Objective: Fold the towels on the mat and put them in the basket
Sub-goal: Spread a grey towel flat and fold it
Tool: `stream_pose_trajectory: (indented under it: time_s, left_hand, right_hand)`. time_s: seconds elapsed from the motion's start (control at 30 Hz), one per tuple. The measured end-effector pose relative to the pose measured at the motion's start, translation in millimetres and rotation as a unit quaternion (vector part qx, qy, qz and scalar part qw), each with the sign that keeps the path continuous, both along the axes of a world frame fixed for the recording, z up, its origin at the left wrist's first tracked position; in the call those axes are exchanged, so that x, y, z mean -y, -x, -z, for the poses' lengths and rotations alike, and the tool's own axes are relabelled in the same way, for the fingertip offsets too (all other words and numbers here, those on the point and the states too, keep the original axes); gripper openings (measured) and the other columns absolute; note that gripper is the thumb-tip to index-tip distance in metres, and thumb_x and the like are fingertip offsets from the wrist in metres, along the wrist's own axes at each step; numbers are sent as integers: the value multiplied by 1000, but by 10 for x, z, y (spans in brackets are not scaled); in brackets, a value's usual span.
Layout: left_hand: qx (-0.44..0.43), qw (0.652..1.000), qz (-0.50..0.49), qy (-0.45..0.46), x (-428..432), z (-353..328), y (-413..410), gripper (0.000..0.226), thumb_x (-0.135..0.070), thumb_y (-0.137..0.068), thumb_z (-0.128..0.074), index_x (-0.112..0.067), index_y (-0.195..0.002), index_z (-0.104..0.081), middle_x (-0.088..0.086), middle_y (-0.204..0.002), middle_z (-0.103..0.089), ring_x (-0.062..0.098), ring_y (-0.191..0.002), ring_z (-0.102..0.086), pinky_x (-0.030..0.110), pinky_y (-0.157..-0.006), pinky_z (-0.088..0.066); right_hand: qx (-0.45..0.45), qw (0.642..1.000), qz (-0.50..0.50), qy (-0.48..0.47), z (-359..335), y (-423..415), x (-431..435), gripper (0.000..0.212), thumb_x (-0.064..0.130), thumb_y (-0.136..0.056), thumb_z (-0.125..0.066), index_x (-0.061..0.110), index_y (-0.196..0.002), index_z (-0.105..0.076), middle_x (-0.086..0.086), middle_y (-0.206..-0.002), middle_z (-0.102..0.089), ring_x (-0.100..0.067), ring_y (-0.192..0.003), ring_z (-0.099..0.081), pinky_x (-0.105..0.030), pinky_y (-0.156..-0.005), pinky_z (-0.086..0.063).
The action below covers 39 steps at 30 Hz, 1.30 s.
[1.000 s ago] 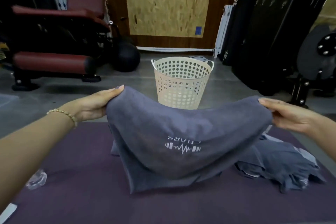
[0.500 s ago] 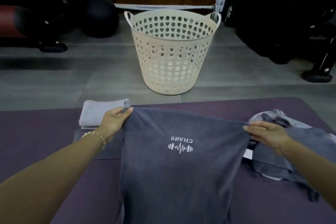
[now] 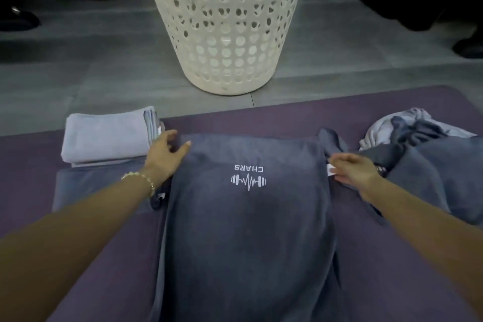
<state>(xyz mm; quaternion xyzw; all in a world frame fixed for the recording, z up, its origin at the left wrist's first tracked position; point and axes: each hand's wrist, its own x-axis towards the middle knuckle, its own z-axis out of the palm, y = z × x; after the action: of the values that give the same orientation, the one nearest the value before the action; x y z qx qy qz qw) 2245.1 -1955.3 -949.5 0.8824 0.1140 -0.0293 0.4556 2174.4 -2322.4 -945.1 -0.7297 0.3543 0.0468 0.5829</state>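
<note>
Grey towel (image 3: pixel 245 230) on mat (image 3: pixel 392 269)
Its far corners are touched by left hand (image 3: pixel 166 155) and right hand (image 3: pixel 354 170), fingers (image 3: pixel 186 145) released.

Bare mat (image 3: pixel 235 120) strip between spread towel (image 3: pixel 243 230) and basket (image 3: pixel 224 34); folded towels (image 3: pixel 104 136) flank left, crumpled pile (image 3: pixel 423 149) crowds right, basket mouth out of frame.

- The dark grey towel (image 3: pixel 248 230), hung sagging between both hands a second ago, is now laid flat on the mat (image 3: pixel 392 269), logo up.
- The pinch at its far left corner is let go: the left hand (image 3: pixel 163 155) is rested there with fingers loosened.
- The right hand (image 3: pixel 352 168) is opened out at the far right edge, fingers straight.
- The view is tipped down, and the basket (image 3: pixel 224 34) is cut off at its rim.
</note>
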Motion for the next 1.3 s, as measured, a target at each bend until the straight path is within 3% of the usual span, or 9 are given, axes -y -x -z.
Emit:
stream_pose_trajectory:
  time_s: [0.13, 0.2, 0.33, 0.53, 0.67, 0.8, 0.97, 1.17, 1.3]
  left_hand:
    - [-34, 995, 83, -35, -209, 332, 901, 22, -16, -82, -71, -6, -93, -55, 9, -85, -56, 17, -69, -50, 10, -66, -39]
    - [-86, 987, 107, -87, -382, 500, 1396, 32, -23, -77, -76, -11, -80, -47, 5, -75, -51, 14, -64, -47, 11, -61, -35]
    - [-199, 967, 103, -122, -564, 715, 2125, 39, -35, -76, -76, -11, -83, -46, 4, -81, -51, 16, -70, -49, 18, -55, -33]
    - [-188, 971, 102, -108, -595, 722, 2471, 26, -18, -83, -71, -8, -97, -51, 7, -88, -59, 20, -80, -56, 26, -72, -38]
    - [-194, 965, 124, -126, -633, 686, 2628, 14, -18, -92, -60, -6, -91, -54, 4, -76, -59, 16, -71, -55, 16, -58, -37]
    - [-161, 985, 63, 24, -728, 518, 2643, 22, -15, -94, -56, -8, -73, -54, -5, -61, -59, 5, -57, -53, 10, -55, -40]
    - [-203, 941, -4, 272, -870, 337, 2692, 16, -23, -99, -46, -16, -93, -60, 0, -93, -63, 12, -88, -58, 27, -87, -45]
    - [-242, 947, -2, 213, -899, 432, 2803, 20, -15, -92, -57, -13, -111, -64, 4, -104, -67, 19, -100, -60, 24, -89, -47]
    - [-250, 921, 0, 299, -881, 337, 2770, 29, -15, -96, -50, -16, -124, -59, -1, -119, -66, 14, -112, -59, 28, -100, -42]
  right_hand:
    - [-63, 996, -65, -15, 273, 941, -32, 11, 6, -91, -61, 8, -100, -65, -11, -94, -65, -15, -75, -61, -16, -58, -51]
    - [-104, 992, -66, -16, 397, 1446, -25, 12, 9, -90, -63, 7, -101, -66, -9, -91, -67, -15, -75, -63, -14, -58, -53]
    - [-147, 988, -40, -36, 543, 2152, -56, 10, 9, -88, -65, 6, -98, -66, -7, -83, -68, -19, -75, -63, -21, -62, -54]
    - [-135, 985, -82, -71, 555, 2501, -276, 4, 11, -88, -66, 15, -90, -65, -2, -84, -68, -11, -76, -62, -14, -62, -52]
    - [-104, 984, -131, -68, 545, 2633, -452, 5, 15, -88, -66, 12, -85, -68, 2, -78, -74, -3, -69, -66, -9, -61, -48]
    - [2, 997, -66, -41, 425, 2679, -423, 29, 21, -88, -62, 9, -64, -51, 9, -52, -54, -1, -50, -50, -13, -57, -41]
    - [38, 999, 7, -16, 448, 2818, -261, 29, 15, -92, -59, 4, -66, -51, 9, -52, -56, -2, -54, -53, -9, -56, -43]
    - [-29, 999, 20, 9, 689, 2862, -292, 25, 23, -93, -60, 8, -73, -63, -9, -75, -56, -22, -76, -49, -32, -73, -43]
    - [-28, 999, -10, 12, 637, 2871, -391, 25, 23, -92, -61, 4, -77, -65, -2, -72, -61, -13, -70, -54, -18, -71, -45]
